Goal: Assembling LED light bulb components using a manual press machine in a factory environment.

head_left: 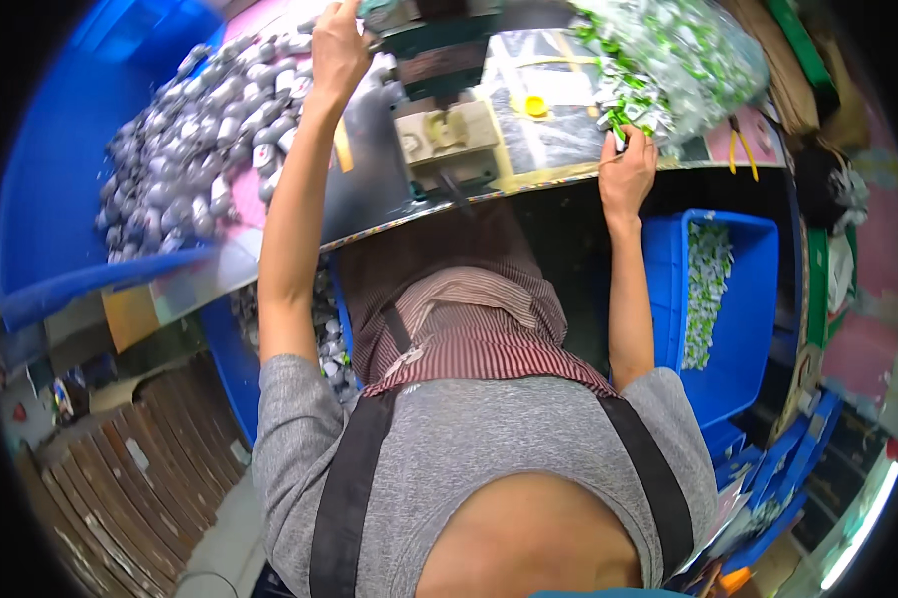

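My left hand (340, 55) is raised at the far edge of the view, beside a heap of grey rounded parts (185, 149) and left of a dark green machine (439, 55). Its fingers are curled together; whatever they hold is hidden. On the right of the bench my right hand (628, 177) pinches a small green-and-white piece (620, 140) at the front of a pile of similar pieces (643, 105). These spill from a clear plastic bag (713, 70). Between my hands, a cream-coloured block fixture (447, 135) sits at the machine's base.
A blue bin (40, 189) stands at the left, by the grey parts. Below the bench, another blue bin (753, 299) holds green-and-white pieces. A yellow round cap (536, 106) and yellow-handled pliers (743, 149) lie on the bench. Stacked brown boards (135, 468) stand lower left.
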A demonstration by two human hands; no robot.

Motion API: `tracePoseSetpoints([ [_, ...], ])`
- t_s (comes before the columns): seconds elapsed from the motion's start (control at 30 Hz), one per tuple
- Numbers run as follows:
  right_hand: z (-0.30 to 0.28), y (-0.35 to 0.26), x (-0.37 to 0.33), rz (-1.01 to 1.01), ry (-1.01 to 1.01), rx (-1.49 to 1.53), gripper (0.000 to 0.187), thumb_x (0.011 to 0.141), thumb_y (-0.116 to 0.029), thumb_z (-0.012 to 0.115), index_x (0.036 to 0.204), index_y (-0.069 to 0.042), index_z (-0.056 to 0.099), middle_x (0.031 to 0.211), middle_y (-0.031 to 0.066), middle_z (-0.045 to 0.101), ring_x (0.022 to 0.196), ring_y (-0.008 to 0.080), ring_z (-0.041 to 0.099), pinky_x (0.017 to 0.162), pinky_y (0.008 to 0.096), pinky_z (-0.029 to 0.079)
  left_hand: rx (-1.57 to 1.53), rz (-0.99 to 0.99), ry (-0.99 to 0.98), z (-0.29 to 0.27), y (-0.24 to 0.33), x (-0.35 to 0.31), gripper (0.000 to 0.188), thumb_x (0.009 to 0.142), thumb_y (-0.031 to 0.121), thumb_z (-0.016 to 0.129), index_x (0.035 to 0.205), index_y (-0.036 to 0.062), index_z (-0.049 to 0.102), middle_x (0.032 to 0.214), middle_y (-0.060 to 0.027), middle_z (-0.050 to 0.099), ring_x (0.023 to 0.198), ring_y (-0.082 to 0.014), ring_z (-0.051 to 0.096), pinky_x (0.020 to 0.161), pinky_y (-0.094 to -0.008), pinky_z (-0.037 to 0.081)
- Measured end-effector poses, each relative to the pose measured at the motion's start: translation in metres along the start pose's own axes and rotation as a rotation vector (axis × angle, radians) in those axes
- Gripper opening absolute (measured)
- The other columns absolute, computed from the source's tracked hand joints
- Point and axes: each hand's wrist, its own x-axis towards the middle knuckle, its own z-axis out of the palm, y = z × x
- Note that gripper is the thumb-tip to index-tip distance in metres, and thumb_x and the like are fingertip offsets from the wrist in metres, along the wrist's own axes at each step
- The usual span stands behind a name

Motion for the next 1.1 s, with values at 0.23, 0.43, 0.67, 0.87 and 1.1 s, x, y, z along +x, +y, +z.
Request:
tracePoseSetpoints([
  [0.23, -0.009, -0.037, 0.001, 0.248, -0.019, 0.520, 0.024, 0.095, -0.008, 0.071, 0.118, -0.001, 0.070, 0.100, 0.0077, 0.071, 0.079, 0.0117, 0.064, 0.069, 0.0260, 0.053, 0.397, -0.351, -0.348, -0.049, -0.025, -0.035, 0.023, 0.085, 0.015, 0.065, 0.102, 0.0008, 0.067, 0.099, -0.0220, 0.066, 0.095, -0.0422, 0.065, 0.085, -0.0478, 0.052],
  [0.43, -0.018, -0.124, -0.005, 0.229, -0.197, 1.029, 0.018, 0.097, -0.003, 0.066, 0.115, 0.000, 0.070, 0.097, 0.0028, 0.067, 0.083, 0.0083, 0.062, 0.075, 0.0216, 0.051, 0.414, -0.516, -0.674, -0.054, -0.034, -0.038, 0.036, 0.082, 0.016, 0.069, 0.113, -0.0006, 0.058, 0.118, -0.0272, 0.051, 0.104, -0.0459, 0.060, 0.091, -0.0514, 0.051],
  [0.67, -0.002, -0.187, -0.022, -0.249, -0.179, 0.804, 0.014, 0.087, 0.000, 0.074, 0.099, -0.002, 0.069, 0.096, 0.0099, 0.066, 0.081, 0.0169, 0.065, 0.077, 0.0279, 0.053, 0.405, -0.332, -0.605, -0.074, -0.032, -0.060, 0.041, 0.079, 0.017, 0.077, 0.111, 0.0030, 0.058, 0.101, -0.0207, 0.064, 0.094, -0.0413, 0.065, 0.085, -0.0460, 0.053],
  [0.87, -0.001, -0.175, -0.002, -0.455, -0.205, 0.653, 0.010, 0.088, 0.000, 0.068, 0.098, -0.003, 0.068, 0.096, 0.0134, 0.070, 0.083, 0.0235, 0.065, 0.075, 0.0371, 0.051, -0.422, -0.902, 0.289, -0.093, 0.037, -0.020, 0.040, 0.085, 0.030, 0.071, 0.107, -0.0017, 0.062, 0.089, -0.0218, 0.066, 0.081, -0.0399, 0.064, 0.074, -0.0507, 0.053],
  [1.1, 0.014, -0.103, 0.039, 0.202, -0.381, 0.917, 0.026, 0.105, -0.021, 0.054, 0.103, 0.001, 0.067, 0.075, -0.0057, 0.051, 0.064, 0.0022, 0.040, 0.057, 0.0199, 0.033, -1.589, -0.996, 0.365, -0.109, 0.097, -0.059, 0.044, 0.092, -0.004, 0.060, 0.135, -0.0047, 0.050, 0.127, -0.0324, 0.060, 0.123, -0.0409, 0.060, 0.111, -0.0425, 0.047],
])
